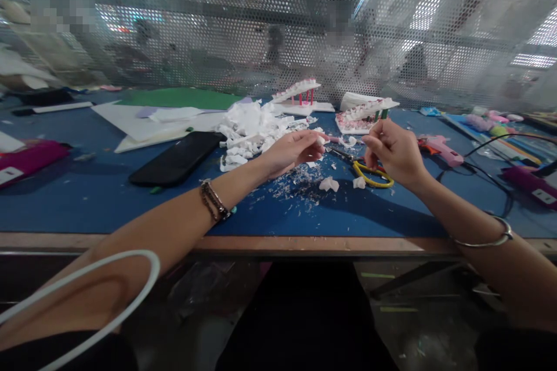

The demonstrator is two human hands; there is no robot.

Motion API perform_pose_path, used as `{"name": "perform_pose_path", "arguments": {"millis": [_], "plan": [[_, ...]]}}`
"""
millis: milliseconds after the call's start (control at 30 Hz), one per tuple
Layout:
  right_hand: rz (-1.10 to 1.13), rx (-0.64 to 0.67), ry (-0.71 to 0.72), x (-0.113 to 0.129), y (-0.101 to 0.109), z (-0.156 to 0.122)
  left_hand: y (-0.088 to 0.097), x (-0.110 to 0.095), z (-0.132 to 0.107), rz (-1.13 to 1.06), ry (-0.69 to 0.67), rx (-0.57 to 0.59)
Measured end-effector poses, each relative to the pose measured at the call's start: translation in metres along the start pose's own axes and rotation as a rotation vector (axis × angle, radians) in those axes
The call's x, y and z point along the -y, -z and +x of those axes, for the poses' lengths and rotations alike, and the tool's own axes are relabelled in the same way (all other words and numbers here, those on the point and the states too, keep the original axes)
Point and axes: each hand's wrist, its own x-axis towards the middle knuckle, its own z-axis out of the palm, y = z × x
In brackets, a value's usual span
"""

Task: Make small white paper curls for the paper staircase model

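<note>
My left hand (296, 153) has its fingertips pinched together on a small white scrap (321, 140), just above the table. Opposite it, my right hand (394, 151) is closed with curled fingers; whatever they pinch, if anything, is hidden. Between the hands shows a thin pinkish strip, too blurred to name. Scissors with yellow handles (373, 178) lie under my right hand. Two crumpled white pieces (329, 184) rest nearer the table edge, beside fine shavings (300, 185). Behind my left hand is a heap of torn white scraps (250, 124).
A black phone (178, 159) lies left of the heap, before white sheets and a green sheet (174, 98). Two small white models with posts (300, 95) stand at the back. A pink glue gun (446, 151) and its cable are at right. A perforated metal screen (217, 23) borders the table.
</note>
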Motion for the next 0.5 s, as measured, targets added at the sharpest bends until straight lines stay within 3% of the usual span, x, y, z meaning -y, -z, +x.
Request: {"name": "perform_pose_path", "arguments": {"millis": [133, 367, 500], "plan": [[-0.061, -0.026, 0.018, 0.0003, -0.0007, 0.0004, -0.0002, 0.001, -0.0013, 0.067, -0.008, 0.013], [-0.043, 0.076, 0.059, -0.0058, -0.002, 0.002, -0.0012, -0.0007, -0.0008, 0.089, 0.03, -0.035], [-0.122, 0.104, 0.076, -0.0048, -0.0009, 0.0012, -0.0043, -0.0032, -0.0025, 0.213, 0.012, 0.024]]}}
